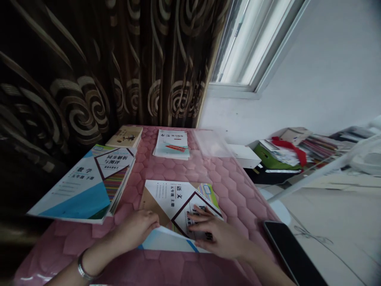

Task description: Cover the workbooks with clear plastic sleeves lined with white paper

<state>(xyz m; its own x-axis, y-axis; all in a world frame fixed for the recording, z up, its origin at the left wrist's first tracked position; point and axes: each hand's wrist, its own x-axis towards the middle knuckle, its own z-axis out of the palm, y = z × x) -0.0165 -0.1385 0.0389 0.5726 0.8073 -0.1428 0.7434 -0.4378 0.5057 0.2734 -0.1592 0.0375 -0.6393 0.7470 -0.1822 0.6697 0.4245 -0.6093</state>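
A workbook [162, 194] with Chinese characters, white with brown and maroon areas, lies on the pink table in front of me. My left hand [141, 226], with a silver bracelet on the wrist, is closed in a pinch on the workbook's near left edge. That near edge is slightly lifted, and a white and light-blue sheet [166, 241] shows beneath it; I cannot tell whether it belongs to the same workbook. Across the right part of the cover rests my right hand [216, 234], fingers spread, hiding some of the printing.
Left is a stack of blue-white workbooks [86, 186], with brown books [126, 136] behind. A small pile of booklets [172, 143] and a clear plastic sheet [211, 143] lie farther back. At the right edge is a black phone [293, 252]. Papers [279, 153] crowd a shelf beyond.
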